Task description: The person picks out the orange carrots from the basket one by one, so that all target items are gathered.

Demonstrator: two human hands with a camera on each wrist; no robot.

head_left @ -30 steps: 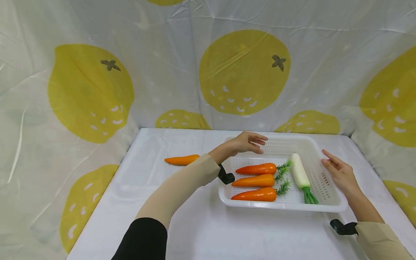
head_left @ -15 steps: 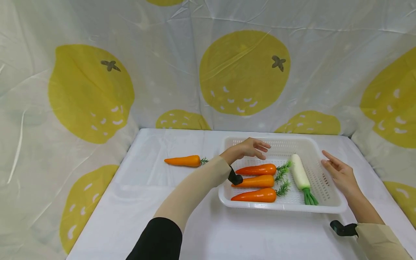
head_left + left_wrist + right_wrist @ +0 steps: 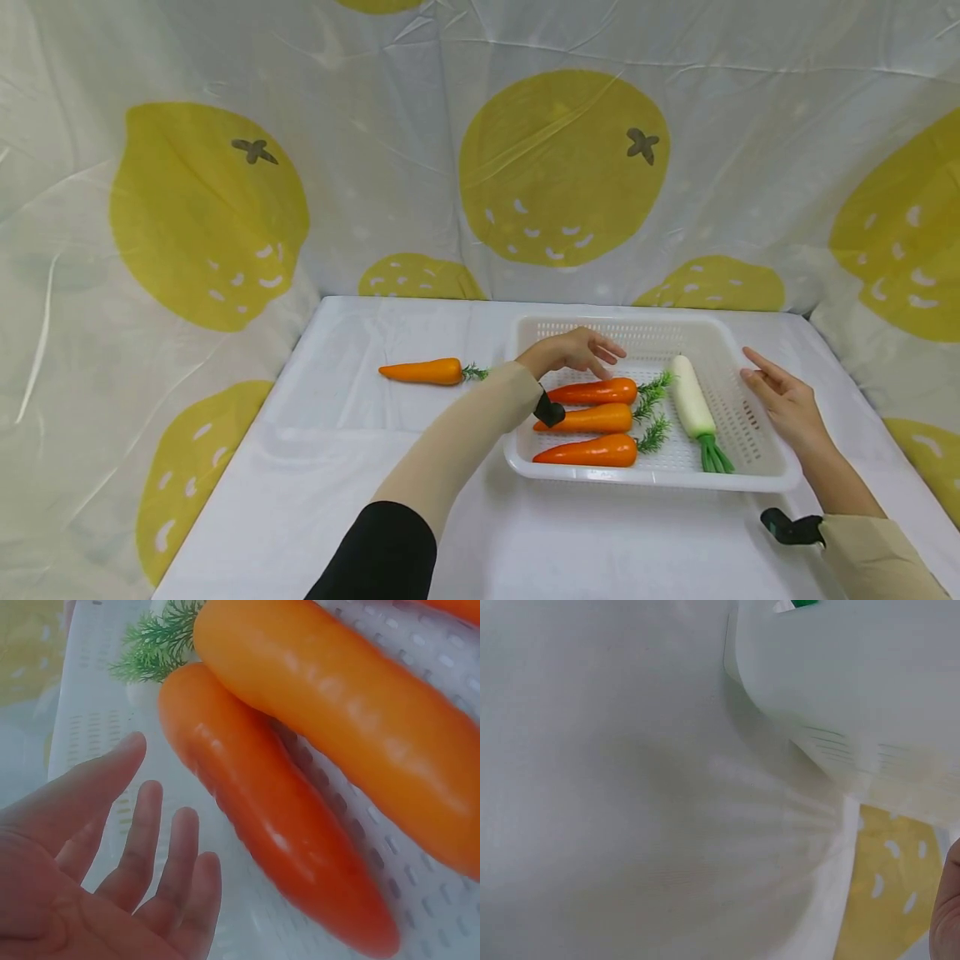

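Note:
My left hand point(image 3: 576, 350) hangs over the white plastic basket point(image 3: 652, 479), its fingers relaxed, just behind the farthest carrot point(image 3: 607, 389). In the left wrist view its fingers point(image 3: 142, 840) are spread beside that red-orange carrot point(image 3: 270, 810) and hold nothing. A lighter orange carrot point(image 3: 600, 417) lies alongside, and another carrot point(image 3: 600, 451) is nearest the basket's front. To their right rests a white radish point(image 3: 692, 398) with green stems toward me. At the basket's right rim, my right hand point(image 3: 786, 404) has its fingers extended along the outside.
One more carrot point(image 3: 423, 372) with a green top lies left of the basket, over a faint, clear tray-like shape point(image 3: 315, 400). A white cloth point(image 3: 465, 533) covers the table. Behind hangs a curtain point(image 3: 375, 167) printed with yellow lemons.
My left hand has come down and slightly toward me, nearer the farthest carrot, and its forearm has shifted right, uncovering the top of the carrot outside. The right hand has stayed in place.

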